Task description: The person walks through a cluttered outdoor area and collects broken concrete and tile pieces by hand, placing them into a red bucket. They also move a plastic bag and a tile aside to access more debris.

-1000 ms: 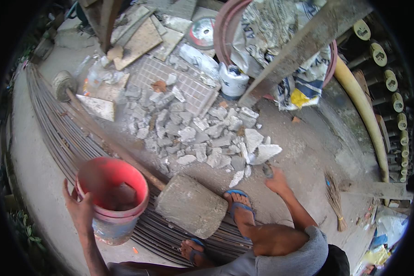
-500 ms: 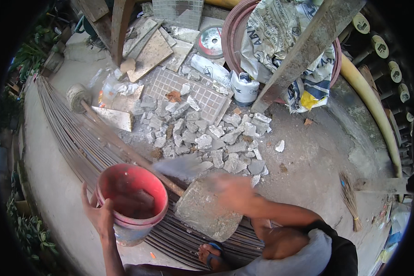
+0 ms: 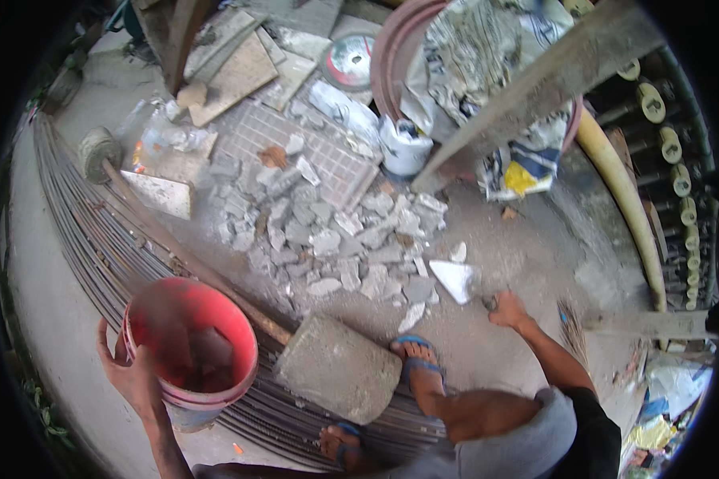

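Observation:
A red-lined bucket (image 3: 244, 375) stands beside a bundle of steel bars, with dark rubble pieces inside it. My left hand (image 3: 132, 371) is at its near left rim, thumb and fingers against the side. My right hand (image 3: 507, 310) is closed round the handle of a trowel (image 3: 454, 279), held low over the ground at the right edge of the rubble. The pale, triangular blade points left, toward the broken concrete pieces (image 3: 327, 239) heaped in front of me.
Steel bars (image 3: 68, 215) run beneath a pole (image 3: 192, 259) with a cement block (image 3: 339, 371) at its near end. Broken tiles (image 3: 244, 84), a cutting disc (image 3: 350, 62) and a slanting wooden post (image 3: 527, 100) stand beyond. A stick broom (image 3: 571, 331) lies right.
My right hand and the trowel have swung right, away from the bucket to the rubble's right edge. My left hand stays at the bucket. The view has shifted, and my other foot now shows.

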The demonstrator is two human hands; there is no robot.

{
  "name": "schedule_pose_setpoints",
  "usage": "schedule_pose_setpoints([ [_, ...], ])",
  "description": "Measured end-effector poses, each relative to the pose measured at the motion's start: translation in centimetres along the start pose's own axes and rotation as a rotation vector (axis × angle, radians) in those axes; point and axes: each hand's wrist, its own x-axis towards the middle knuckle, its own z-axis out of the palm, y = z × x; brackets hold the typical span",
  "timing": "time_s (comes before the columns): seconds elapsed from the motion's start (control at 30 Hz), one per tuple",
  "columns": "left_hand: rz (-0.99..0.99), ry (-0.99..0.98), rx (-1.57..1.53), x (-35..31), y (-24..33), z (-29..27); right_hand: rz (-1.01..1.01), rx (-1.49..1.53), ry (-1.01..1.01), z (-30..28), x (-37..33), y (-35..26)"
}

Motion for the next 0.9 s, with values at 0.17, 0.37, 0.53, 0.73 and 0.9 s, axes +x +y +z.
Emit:
schedule_pose_setpoints([
  [0.17,0.015,-0.013,-0.013,-0.4,-0.5,-0.6,-0.102,0.026,-0.037,1.4,0.3,-3.0],
  [0.37,0.019,-0.009,0.058,-0.4,0.2,0.0,-0.364,0.313,-0.025,-1.0,11.4,-15.8],
  [0.53,0.067,-0.043,0.025,-1.3,0.5,-0.4,-0.394,0.438,-0.102,-3.0,8.8,-18.0],
  [0.73,0.046,-0.027,0.074,-1.0,0.6,-0.2,-0.729,0.153,0.297,-7.7,-1.2,-25.5],
  [0.9,0.007,-0.043,0.135,-1.7,1.6,-0.5,-1.006,-0.19,0.338,-3.7,-10.3,-38.5],
])
